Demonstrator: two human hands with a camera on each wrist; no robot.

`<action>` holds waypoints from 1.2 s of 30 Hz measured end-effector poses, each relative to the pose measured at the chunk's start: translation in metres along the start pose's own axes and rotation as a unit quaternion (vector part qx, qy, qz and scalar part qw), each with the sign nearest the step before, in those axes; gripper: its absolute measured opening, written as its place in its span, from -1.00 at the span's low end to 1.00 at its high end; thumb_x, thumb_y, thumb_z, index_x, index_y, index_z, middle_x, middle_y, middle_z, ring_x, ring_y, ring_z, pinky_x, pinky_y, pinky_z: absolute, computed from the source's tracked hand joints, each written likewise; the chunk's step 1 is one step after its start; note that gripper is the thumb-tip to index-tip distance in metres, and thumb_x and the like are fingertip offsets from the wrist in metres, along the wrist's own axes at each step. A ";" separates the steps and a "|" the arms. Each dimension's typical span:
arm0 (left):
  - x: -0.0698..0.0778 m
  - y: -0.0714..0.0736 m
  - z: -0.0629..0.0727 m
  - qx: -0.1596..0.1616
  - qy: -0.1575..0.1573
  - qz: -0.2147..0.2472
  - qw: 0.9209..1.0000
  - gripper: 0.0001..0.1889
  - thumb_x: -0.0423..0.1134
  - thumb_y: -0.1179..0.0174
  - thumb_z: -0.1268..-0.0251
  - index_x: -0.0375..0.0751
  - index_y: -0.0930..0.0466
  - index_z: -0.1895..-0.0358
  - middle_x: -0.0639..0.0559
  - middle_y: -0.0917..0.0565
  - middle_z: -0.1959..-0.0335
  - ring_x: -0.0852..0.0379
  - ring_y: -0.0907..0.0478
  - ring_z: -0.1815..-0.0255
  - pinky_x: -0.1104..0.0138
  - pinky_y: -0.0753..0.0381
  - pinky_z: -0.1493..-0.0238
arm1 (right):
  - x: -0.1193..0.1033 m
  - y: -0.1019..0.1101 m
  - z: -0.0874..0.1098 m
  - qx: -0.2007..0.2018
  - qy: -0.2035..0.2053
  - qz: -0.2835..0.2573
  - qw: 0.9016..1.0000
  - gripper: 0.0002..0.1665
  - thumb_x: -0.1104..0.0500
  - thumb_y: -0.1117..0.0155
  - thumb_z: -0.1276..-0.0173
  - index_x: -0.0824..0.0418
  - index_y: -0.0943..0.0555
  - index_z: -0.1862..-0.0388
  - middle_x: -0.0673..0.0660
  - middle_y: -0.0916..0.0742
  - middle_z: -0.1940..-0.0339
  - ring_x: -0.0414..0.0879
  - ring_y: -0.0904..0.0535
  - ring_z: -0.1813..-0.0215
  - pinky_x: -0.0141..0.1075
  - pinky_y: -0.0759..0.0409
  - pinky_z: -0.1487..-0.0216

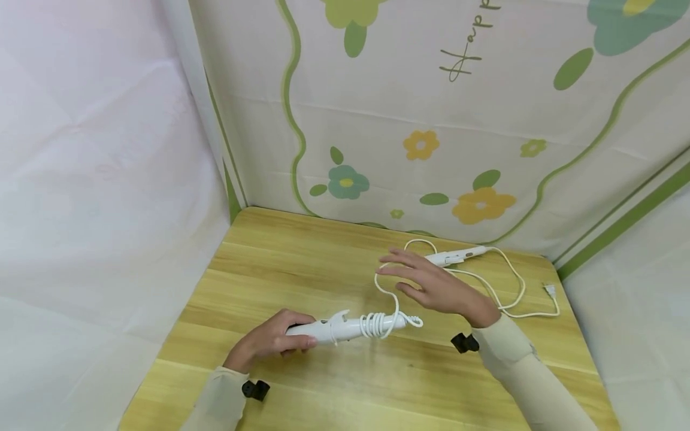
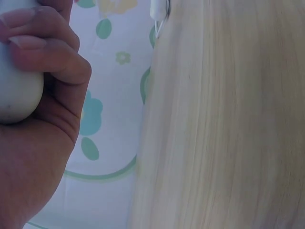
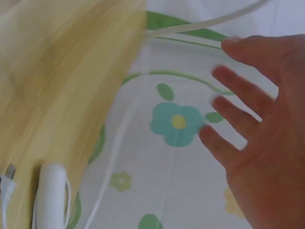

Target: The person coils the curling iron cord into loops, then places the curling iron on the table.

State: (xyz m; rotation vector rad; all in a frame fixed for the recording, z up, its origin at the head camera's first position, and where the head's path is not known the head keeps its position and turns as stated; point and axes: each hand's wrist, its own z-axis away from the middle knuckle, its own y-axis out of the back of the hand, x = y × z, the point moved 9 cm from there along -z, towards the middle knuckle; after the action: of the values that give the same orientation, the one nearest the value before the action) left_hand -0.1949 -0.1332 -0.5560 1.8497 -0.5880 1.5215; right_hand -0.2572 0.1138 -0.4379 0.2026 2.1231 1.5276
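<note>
A white hair styling iron (image 1: 347,329) with a dark end lies in the grip of my left hand (image 1: 283,336). The left wrist view shows curled fingers (image 2: 52,57) around its rounded white body. Several turns of white cord (image 1: 373,325) wrap its far end, and a loose stretch of the cord runs up toward my right hand (image 1: 431,281). That hand hovers over the table with its fingers spread and nothing gripped. In the right wrist view the fingers (image 3: 243,117) are apart, and blurred cord (image 3: 110,157) passes in front of the patterned cloth.
A second white styling iron (image 1: 458,256) lies at the back right of the wooden table (image 1: 259,263), partly behind the right hand. Its cord loops around it, and a plug (image 1: 550,291) lies near the right edge. Flower-patterned cloth (image 1: 377,120) stands behind the table; white cloth hangs at both sides.
</note>
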 end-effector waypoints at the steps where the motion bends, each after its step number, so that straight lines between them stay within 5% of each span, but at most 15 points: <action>1: 0.000 0.001 0.000 0.001 0.001 -0.001 1.000 -0.87 -0.28 -0.20 -0.62 -0.14 -0.73 0.16 -0.26 -0.64 0.50 0.45 -0.38 0.64 0.47 -0.42 0.70 | -0.005 0.001 0.001 -0.009 0.009 -0.020 1.000 -0.46 0.32 -0.37 -0.57 0.07 -0.64 -0.47 0.16 -0.68 -0.49 0.29 -0.43 -0.63 0.25 -0.43 -0.55; 8: -0.001 0.001 0.002 0.001 0.004 -0.008 1.000 -0.86 -0.29 -0.19 -0.63 -0.14 -0.72 0.17 -0.31 -0.64 0.49 0.45 -0.37 0.66 0.48 -0.42 0.70 | -0.017 -0.007 0.007 -0.109 -0.005 -0.120 0.987 -0.60 0.25 -0.19 -0.72 -0.01 -0.71 -0.40 -0.04 -0.76 -0.40 0.18 -0.56 -0.54 0.05 -0.55 -0.50; 14: 0.000 0.001 0.003 -0.001 -0.001 -0.004 1.000 -0.85 -0.30 -0.19 -0.63 -0.15 -0.71 0.20 -0.29 -0.64 0.49 0.46 -0.38 0.66 0.48 -0.42 0.70 | -0.018 -0.009 0.009 -0.131 -0.008 -0.136 0.982 -0.68 0.17 -0.18 -0.75 -0.05 -0.76 -0.29 -0.09 -0.80 -0.29 0.09 -0.61 -0.49 0.04 -0.57 -0.47; 24: 0.000 0.003 0.006 0.001 0.016 -0.006 1.000 -0.82 -0.29 -0.18 -0.66 -0.19 -0.70 0.21 -0.23 -0.66 0.49 0.43 -0.38 0.67 0.46 -0.43 0.71 | -0.013 -0.003 0.011 -0.130 -0.040 -0.169 0.976 -0.78 0.08 -0.22 -0.74 -0.11 -0.78 -0.14 -0.15 -0.82 -0.14 -0.22 -0.72 -0.19 -0.16 -0.69 -0.24; 36: 0.002 0.014 0.000 0.055 0.105 -0.069 0.991 -0.74 -0.06 -0.18 -0.70 -0.13 -0.70 0.15 0.02 -0.67 0.51 0.35 -0.36 0.73 0.43 -0.41 0.71 | -0.047 0.020 0.003 -0.037 0.051 -0.041 0.997 -0.91 0.17 -0.47 -0.54 -0.05 -0.81 0.10 -0.19 -0.72 0.15 -0.32 -0.55 0.13 -0.29 -0.58 0.03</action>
State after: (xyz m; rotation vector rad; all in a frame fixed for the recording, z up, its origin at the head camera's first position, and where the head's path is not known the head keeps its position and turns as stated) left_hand -0.2040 -0.1423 -0.5509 1.7420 -0.2772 1.6567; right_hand -0.2185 0.1046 -0.4051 0.0114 2.1216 1.5953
